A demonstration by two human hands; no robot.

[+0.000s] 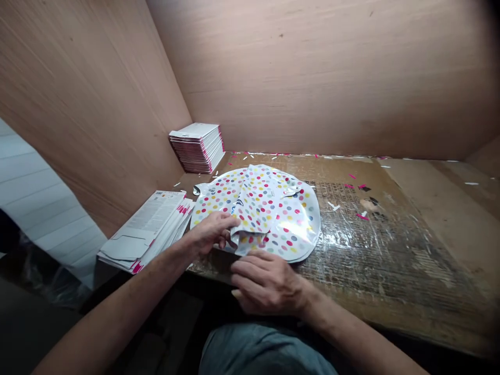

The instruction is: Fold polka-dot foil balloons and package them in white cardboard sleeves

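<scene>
A flat, shiny white foil sheet with coloured dots [300, 219] lies on the tape-covered cardboard surface, its outline rounded. Across its middle is a folded part with the same dots [255, 200]. My left hand [214, 232] pinches the near left edge of this folded part between thumb and fingers. Just below the near edge, my right hand [267, 284] is closed, its fingers curled together; whatever they may hold is hidden. A small silvery tab [199, 189] sticks out at the sheet's left side.
White card sleeves with pink edges form a tall stack [201, 148] in the back left corner. More white sleeves [144, 226] lie fanned at the left edge. Wooden panels [312, 78] rise behind and left. Pink and white scraps litter the cardboard surface [390, 250].
</scene>
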